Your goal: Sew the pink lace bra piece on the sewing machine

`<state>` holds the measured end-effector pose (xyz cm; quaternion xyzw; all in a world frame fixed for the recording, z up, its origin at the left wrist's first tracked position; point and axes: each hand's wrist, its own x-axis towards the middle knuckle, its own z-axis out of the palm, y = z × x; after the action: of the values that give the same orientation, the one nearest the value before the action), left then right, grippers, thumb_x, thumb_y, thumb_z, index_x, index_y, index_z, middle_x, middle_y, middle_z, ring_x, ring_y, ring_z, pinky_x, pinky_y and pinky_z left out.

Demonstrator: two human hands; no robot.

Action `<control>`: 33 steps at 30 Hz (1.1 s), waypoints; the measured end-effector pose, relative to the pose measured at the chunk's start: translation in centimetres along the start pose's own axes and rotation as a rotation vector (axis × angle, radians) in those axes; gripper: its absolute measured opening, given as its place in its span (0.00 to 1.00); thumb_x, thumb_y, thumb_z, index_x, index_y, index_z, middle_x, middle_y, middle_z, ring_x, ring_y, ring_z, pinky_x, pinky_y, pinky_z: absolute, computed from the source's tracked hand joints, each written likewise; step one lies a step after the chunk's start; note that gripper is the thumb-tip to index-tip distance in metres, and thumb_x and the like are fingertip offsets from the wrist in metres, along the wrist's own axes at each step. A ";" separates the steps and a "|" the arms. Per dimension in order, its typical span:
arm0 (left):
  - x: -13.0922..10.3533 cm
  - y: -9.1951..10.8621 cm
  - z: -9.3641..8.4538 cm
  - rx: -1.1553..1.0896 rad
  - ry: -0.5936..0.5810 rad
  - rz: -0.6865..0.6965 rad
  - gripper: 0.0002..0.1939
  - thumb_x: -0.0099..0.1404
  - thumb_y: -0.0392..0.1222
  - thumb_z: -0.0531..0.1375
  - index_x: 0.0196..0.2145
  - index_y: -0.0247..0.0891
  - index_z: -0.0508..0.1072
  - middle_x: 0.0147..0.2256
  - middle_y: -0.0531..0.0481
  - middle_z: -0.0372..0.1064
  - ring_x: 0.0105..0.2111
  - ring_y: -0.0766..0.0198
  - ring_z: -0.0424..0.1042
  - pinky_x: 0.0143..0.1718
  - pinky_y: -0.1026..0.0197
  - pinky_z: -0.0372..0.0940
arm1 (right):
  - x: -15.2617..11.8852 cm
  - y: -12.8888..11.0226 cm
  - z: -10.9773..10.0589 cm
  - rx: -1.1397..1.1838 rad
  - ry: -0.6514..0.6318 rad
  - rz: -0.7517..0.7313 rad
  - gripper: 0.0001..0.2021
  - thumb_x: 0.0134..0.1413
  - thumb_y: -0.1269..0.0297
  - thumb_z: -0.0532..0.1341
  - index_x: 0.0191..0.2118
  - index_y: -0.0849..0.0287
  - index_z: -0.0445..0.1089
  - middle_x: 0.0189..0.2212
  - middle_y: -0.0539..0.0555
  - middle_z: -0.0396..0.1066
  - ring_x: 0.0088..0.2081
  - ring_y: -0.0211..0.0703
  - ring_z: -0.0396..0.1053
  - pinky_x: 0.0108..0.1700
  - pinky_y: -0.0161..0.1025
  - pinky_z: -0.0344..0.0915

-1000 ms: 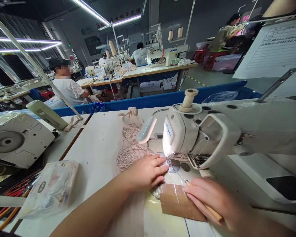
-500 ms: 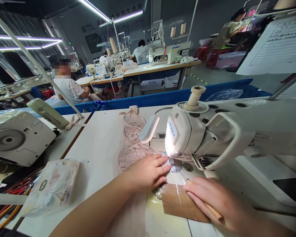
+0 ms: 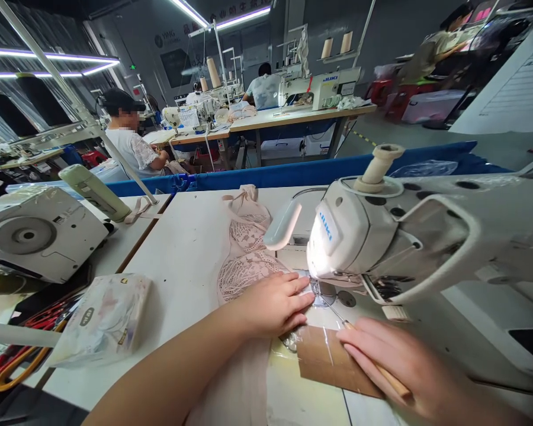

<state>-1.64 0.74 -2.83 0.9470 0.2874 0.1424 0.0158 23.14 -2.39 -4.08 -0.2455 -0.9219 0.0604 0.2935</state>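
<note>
Lit from above by violet-tinged tube lights. Backed by a dark grey wall bearing a YING logo and a small green sign; hung at far left with pleated, curtain-like covering. Laid with grey floor, crossed by striped tape; furnished with a wood-edged tabletop and red stools.

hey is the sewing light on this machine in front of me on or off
On: a bright white glow shows low on the head of the sewing machine, near the fingertips of the left hand.
</note>
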 end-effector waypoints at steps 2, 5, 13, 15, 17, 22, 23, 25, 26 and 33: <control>0.0 0.0 0.0 0.002 0.007 0.004 0.20 0.68 0.46 0.51 0.50 0.29 0.69 0.55 0.39 0.60 0.54 0.49 0.60 0.56 0.50 0.57 | 0.1 -0.1 -0.2 -0.013 0.003 -0.001 0.09 0.60 0.71 0.51 0.41 0.58 0.68 0.28 0.54 0.67 0.29 0.38 0.65 0.30 0.32 0.63; -0.1 0.0 0.2 0.009 0.016 0.013 0.20 0.68 0.46 0.51 0.50 0.29 0.69 0.55 0.39 0.60 0.54 0.49 0.60 0.55 0.51 0.58 | 0.4 -0.5 -0.5 -0.041 0.012 -0.016 0.10 0.60 0.71 0.51 0.40 0.59 0.68 0.28 0.54 0.67 0.28 0.38 0.65 0.29 0.33 0.62; -0.1 -0.2 0.5 0.001 0.013 0.020 0.21 0.68 0.46 0.50 0.51 0.30 0.68 0.56 0.39 0.59 0.55 0.50 0.59 0.56 0.51 0.56 | 0.9 -2.4 -1.9 -0.131 -0.016 -0.124 0.10 0.62 0.72 0.46 0.40 0.60 0.64 0.28 0.55 0.68 0.26 0.39 0.66 0.25 0.35 0.58; -0.1 -0.2 0.4 -0.003 0.010 0.014 0.20 0.68 0.45 0.51 0.52 0.30 0.68 0.56 0.39 0.59 0.55 0.50 0.59 0.56 0.51 0.56 | 0.8 -2.4 -1.9 -0.132 -0.010 -0.118 0.11 0.64 0.71 0.45 0.39 0.60 0.64 0.29 0.56 0.69 0.26 0.39 0.66 0.24 0.35 0.57; -0.1 -0.1 0.3 -0.001 0.012 0.015 0.20 0.68 0.45 0.51 0.52 0.29 0.68 0.56 0.39 0.59 0.55 0.50 0.59 0.56 0.51 0.56 | 0.7 -2.1 -1.7 -0.134 -0.002 -0.093 0.14 0.65 0.70 0.42 0.37 0.60 0.64 0.29 0.57 0.69 0.25 0.39 0.65 0.24 0.36 0.56; 0.1 0.0 -0.1 0.010 0.003 0.027 0.19 0.68 0.45 0.52 0.50 0.29 0.68 0.54 0.38 0.61 0.54 0.51 0.60 0.55 0.52 0.58 | 0.4 -1.3 -1.0 -0.094 0.016 -0.081 0.13 0.64 0.70 0.46 0.38 0.60 0.67 0.28 0.56 0.68 0.26 0.38 0.65 0.26 0.35 0.58; 0.1 0.0 -0.2 0.014 -0.010 0.027 0.19 0.67 0.45 0.52 0.50 0.29 0.68 0.54 0.39 0.61 0.54 0.51 0.60 0.55 0.52 0.58 | 0.3 -1.1 -0.9 -0.084 0.014 -0.071 0.11 0.63 0.71 0.48 0.39 0.60 0.67 0.29 0.55 0.68 0.27 0.38 0.65 0.28 0.34 0.59; 0.2 0.0 -0.2 0.025 -0.030 0.025 0.20 0.67 0.45 0.53 0.50 0.29 0.68 0.55 0.39 0.60 0.54 0.51 0.60 0.54 0.52 0.58 | 0.3 -0.9 -0.7 -0.071 0.005 -0.054 0.10 0.61 0.72 0.50 0.40 0.60 0.68 0.29 0.55 0.68 0.28 0.38 0.66 0.29 0.33 0.60; 0.2 0.1 -0.2 0.030 -0.038 0.023 0.20 0.67 0.45 0.53 0.51 0.29 0.68 0.55 0.39 0.60 0.54 0.50 0.60 0.54 0.52 0.58 | 0.2 -0.9 -0.6 -0.065 -0.001 -0.047 0.10 0.61 0.71 0.50 0.41 0.60 0.68 0.29 0.55 0.67 0.28 0.38 0.65 0.29 0.33 0.60; 0.1 0.5 0.7 0.032 -0.023 -0.018 0.23 0.67 0.47 0.53 0.52 0.27 0.68 0.56 0.37 0.59 0.55 0.48 0.59 0.56 0.51 0.57 | 0.1 -1.3 -0.1 -0.098 0.010 -0.019 0.08 0.61 0.72 0.51 0.39 0.61 0.67 0.26 0.53 0.64 0.26 0.37 0.62 0.28 0.33 0.57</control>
<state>-1.14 0.41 -3.41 0.9461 0.2979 0.1270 0.0052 22.54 -3.50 -3.64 -0.2510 -0.9246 0.0114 0.2862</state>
